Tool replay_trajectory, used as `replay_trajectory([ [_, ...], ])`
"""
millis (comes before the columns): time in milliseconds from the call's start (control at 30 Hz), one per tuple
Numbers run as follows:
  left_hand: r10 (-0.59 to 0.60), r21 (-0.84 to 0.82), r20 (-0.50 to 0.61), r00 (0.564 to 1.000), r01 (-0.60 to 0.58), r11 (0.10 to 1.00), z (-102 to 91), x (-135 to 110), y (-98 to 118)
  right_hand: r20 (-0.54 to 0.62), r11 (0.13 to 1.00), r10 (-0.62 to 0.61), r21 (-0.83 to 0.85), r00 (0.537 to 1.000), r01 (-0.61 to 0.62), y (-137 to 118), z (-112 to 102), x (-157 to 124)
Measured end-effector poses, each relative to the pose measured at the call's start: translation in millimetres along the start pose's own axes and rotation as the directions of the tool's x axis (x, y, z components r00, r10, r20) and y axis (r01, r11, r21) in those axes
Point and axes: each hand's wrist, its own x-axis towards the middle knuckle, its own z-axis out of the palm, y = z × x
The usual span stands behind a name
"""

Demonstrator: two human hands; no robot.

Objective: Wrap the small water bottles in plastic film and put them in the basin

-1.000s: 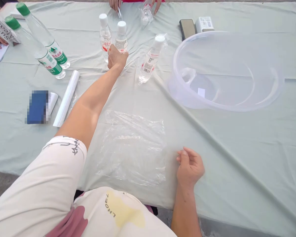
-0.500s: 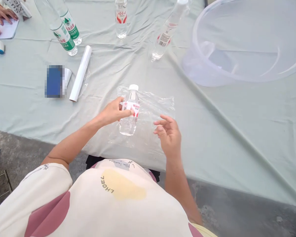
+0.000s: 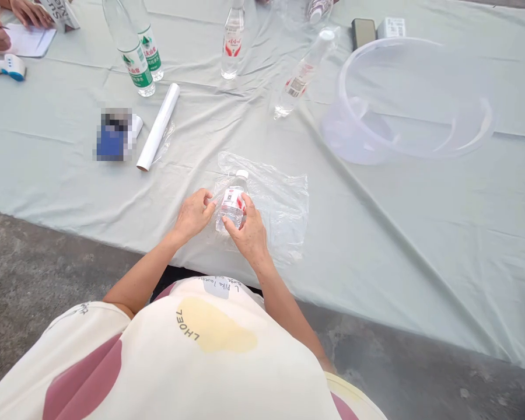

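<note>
A small clear water bottle (image 3: pixel 233 199) with a white cap and a red-and-white label is over a crumpled sheet of clear plastic film (image 3: pixel 286 204) at the table's near edge. My right hand (image 3: pixel 250 232) is on the bottle's right side, its thumb across the lower part and its fingers curled along the label. To the left of the bottle is my left hand (image 3: pixel 195 214), fingers bent and apart, with a slight gap to the bottle. Whether the bottle lies flat on the film or leans, I cannot tell.
A white roll (image 3: pixel 158 127) lies beyond my left hand, beside a blurred blue item (image 3: pixel 111 140). Farther back stand green-labelled bottles (image 3: pixel 135 67), a red-labelled bottle (image 3: pixel 233 46) and a tilted, wrapped bottle (image 3: pixel 297 81). A large translucent tub (image 3: pixel 354 131) is at right. Another person's hands (image 3: pixel 28 13) are at far left.
My left hand has let go of the bottle and sits just left of it. My right hand has come in from the right onto the bottle, which is now lower. The view has shifted.
</note>
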Motion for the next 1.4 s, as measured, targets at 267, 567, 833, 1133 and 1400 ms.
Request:
replay_trajectory([
  [267, -0.114, 0.464, 0.029, 0.993, 0.088, 0.882, 14.4, -45, -23, 0.063, 0.95, 0.036, -0.312, 0.997, -0.014, -22, 9, 5],
  [567, 0.002, 0.339, 0.033, 0.999, -0.013, 0.941, 30.2, -50, -29, 0.12, 0.851, -0.008, -0.52, 0.993, 0.07, -35, 5, 12],
  [833, 0.072, -0.086, -0.089, 0.993, -0.079, 0.993, 33.9, -54, -35, 0.354, 0.622, -0.548, -0.433, 0.758, 0.652, -50, -2, 89],
  [1133, 0.223, -0.138, -0.23, 0.947, -0.259, 0.956, 47.1, -62, -31, 0.503, 0.448, -0.589, -0.448, 0.633, 0.773, -20, -1, 101],
  [1400, 0.587, 0.215, -0.151, 0.795, -0.553, 0.805, 61.1, -72, -11, 0.174, 0.685, -0.575, -0.431, 0.799, 0.587, 32, -25, 71],
])
